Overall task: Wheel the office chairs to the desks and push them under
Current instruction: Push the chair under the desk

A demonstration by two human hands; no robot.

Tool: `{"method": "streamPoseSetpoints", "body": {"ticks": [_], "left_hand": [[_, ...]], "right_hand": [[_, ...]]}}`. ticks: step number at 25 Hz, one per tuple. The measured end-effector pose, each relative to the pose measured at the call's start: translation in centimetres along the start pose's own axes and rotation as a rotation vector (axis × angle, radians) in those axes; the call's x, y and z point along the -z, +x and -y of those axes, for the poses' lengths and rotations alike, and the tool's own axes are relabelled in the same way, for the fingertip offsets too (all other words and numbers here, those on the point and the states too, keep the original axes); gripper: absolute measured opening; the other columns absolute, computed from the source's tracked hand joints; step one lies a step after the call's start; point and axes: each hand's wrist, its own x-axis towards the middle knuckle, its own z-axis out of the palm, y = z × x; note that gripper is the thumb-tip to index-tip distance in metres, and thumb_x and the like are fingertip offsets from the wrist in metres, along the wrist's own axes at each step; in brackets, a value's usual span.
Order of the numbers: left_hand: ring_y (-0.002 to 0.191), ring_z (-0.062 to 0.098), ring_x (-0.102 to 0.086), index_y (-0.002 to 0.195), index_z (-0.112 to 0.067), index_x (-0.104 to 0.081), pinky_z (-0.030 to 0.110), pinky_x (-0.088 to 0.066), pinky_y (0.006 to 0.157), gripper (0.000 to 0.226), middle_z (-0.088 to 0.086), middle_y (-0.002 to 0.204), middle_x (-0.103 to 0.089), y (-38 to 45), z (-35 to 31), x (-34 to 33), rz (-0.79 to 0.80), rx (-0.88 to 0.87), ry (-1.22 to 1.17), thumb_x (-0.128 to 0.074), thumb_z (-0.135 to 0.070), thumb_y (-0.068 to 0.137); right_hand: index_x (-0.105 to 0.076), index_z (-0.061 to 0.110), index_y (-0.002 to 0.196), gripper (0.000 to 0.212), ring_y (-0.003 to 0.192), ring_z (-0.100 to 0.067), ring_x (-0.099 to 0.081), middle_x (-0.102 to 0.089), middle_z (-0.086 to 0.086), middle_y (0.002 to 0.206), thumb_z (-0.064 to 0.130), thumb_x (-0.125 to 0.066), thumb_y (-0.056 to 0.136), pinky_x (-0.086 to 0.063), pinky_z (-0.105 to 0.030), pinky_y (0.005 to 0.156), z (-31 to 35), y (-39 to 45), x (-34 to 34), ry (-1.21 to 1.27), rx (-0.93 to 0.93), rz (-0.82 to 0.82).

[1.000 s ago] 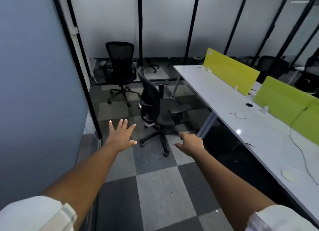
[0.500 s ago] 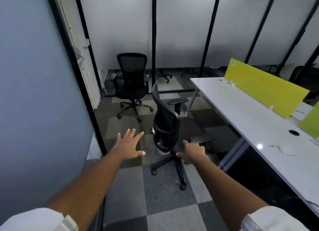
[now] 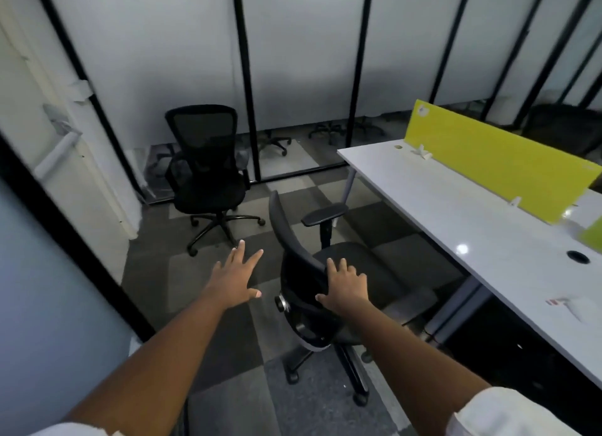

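Head view: left hand out flat with fingers spread, hanging in the air at about 9 o'clock of the near chair, touching nothing. Right hand also flat, fingers straight, palm down over the right edge of the backrest; looks in contact or just off it, can't tell for sure, no curl round it. Near chair stands on the chequered carpet close to the long white bench, seat turned toward the bench at roughly 2 o'clock, backrest toward the camera, armrest up, wheeled base clear of the bench edge, not under yet. Second chair sits further back at 11 o'clock, near the glass partition, well apart from the bench and facing the camera. Green divider screen runs along the far side of the bench top; small white bits and a cable hole on the top. Door at 10 o'clock. Step, as I read it: reach-to-grasp on the near chair, wheeling not started. Next move likely needs both hands on the backrest top, then a push toward 2 o'clock so the seat goes under. Watch the armrest, may catch the bench edge; bench leg is close to the wheels.
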Motion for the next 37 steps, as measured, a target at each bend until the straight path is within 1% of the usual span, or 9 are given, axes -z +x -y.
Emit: {"method": "streamPoseSetpoints", "body": {"ticks": [4, 8, 11, 14, 18, 21, 28, 34, 37], "left_hand": [[0.156, 0.033, -0.001, 0.161, -0.037, 0.005, 0.058, -0.027, 0.119, 0.116, 0.014, 0.163, 0.03, 11.6, 1.8, 1.5, -0.015, -0.101, -0.017, -0.08, -0.044, 0.082], [0.154, 0.032, 0.019, 0.156, -0.049, 0.012, 0.072, 0.003, 0.115, 0.129, 0.008, 0.162, 0.035, 22.1, 2.3, 2.2, 0.051, -0.333, 0.291, -0.086, -0.049, 0.072], [0.155, 0.029, 0.015, 0.157, -0.051, -0.012, 0.078, 0.013, 0.107, 0.106, 0.002, 0.17, 0.001, 27.4, 2.1, 1.9, 0.097, -0.463, 0.455, -0.08, -0.052, 0.076], [0.154, 0.022, -0.013, 0.144, -0.054, -0.042, 0.08, 0.011, 0.109, 0.065, -0.012, 0.154, -0.039, 29.6, 0.2, 1.8, 0.125, -0.525, 0.461, -0.07, -0.044, 0.086], [0.139, 0.016, -0.04, 0.141, -0.057, -0.045, 0.078, 0.009, 0.11, 0.062, -0.017, 0.14, -0.052, 28.5, -1.9, 1.2, 0.198, -0.621, 0.499, -0.06, -0.031, 0.087], [0.139, 0.015, -0.042, 0.145, -0.055, -0.038, 0.072, 0.002, 0.115, 0.069, -0.016, 0.145, -0.049, 25.2, -3.3, 0.5, 0.251, -0.663, 0.486, -0.059, -0.024, 0.088], [0.136, 0.01, -0.045, 0.141, -0.058, -0.046, 0.073, 0.014, 0.112, 0.069, -0.022, 0.141, -0.053, 15.9, -7.4, -1.4, 0.181, -0.639, 0.422, -0.057, -0.013, 0.089], [0.129, 0.011, -0.05, 0.139, -0.058, -0.046, 0.074, 0.008, 0.113, 0.073, -0.02, 0.131, -0.058, 6.8, -14.1, -4.1, 0.175, -0.741, 0.441, -0.056, -0.012, 0.084], [0.126, 0.011, -0.052, 0.138, -0.059, -0.047, 0.071, 0.004, 0.115, 0.074, -0.021, 0.126, -0.059, 1.8, -19.1, -6.4, 0.144, -0.797, 0.441, -0.059, -0.013, 0.082]], "right_hand": [[-0.041, 0.018, 0.143, 0.074, 0.13, -0.037, -0.047, -0.045, -0.017, 0.147, 0.06, -0.065, 0.086, -0.043, -0.048, 0.1, 2.8, 5.0, -1.0, 0.022, -0.065, -0.043], [-0.053, 0.022, 0.12, 0.057, 0.106, -0.032, -0.061, -0.065, -0.007, 0.113, 0.063, -0.066, 0.082, -0.045, -0.042, 0.08, 5.6, 9.9, -0.7, 0.175, -0.174, -0.037], [-0.059, 0.023, 0.108, 0.035, 0.094, -0.033, -0.066, -0.068, -0.006, 0.1, 0.044, -0.069, 0.083, -0.041, -0.037, 0.068, 6.0, 11.4, -1.4, 0.219, -0.23, -0.071], [-0.063, 0.02, 0.103, 0.023, 0.089, -0.035, -0.066, -0.069, -0.008, 0.096, 0.031, -0.067, 0.083, -0.045, -0.037, 0.068, 5.2, 10.8, -1.6, 0.201, -0.248, -0.067], [-0.067, 0.021, 0.101, 0.02, 0.089, -0.034, -0.066, -0.07, -0.006, 0.095, 0.026, -0.064, 0.082, -0.048, -0.037, 0.07, 2.6, 9.1, -1.7, 0.132, -0.259, -0.031], [-0.07, 0.019, 0.103, 0.022, 0.093, -0.036, -0.067, -0.07, -0.008, 0.1, 0.023, -0.063, 0.083, -0.047, -0.037, 0.072, 0.6, 6.5, -2.0, 0.046, -0.234, 0.017], [-0.069, 0.017, 0.099, 0.017, 0.09, -0.034, -0.067, -0.069, -0.009, 0.099, 0.021, -0.062, 0.084, -0.043, -0.034, 0.068, -2.2, -1.9, -2.7, -0.013, -0.235, 0.074], [-0.057, 0.018, 0.081, 0.007, 0.08, -0.032, -0.064, -0.066, -0.008, 0.088, 0.02, -0.064, 0.082, -0.039, -0.033, 0.064, -5.4, -14.5, -4.9, 0.044, -0.328, 0.114], [-0.061, 0.017, 0.083, 0.004, 0.075, -0.032, -0.061, -0.065, -0.008, 0.085, 0.02, -0.063, 0.081, -0.04, -0.033, 0.062, -8.0, -21.7, -6.1, 0.053, -0.414, 0.119]]}}
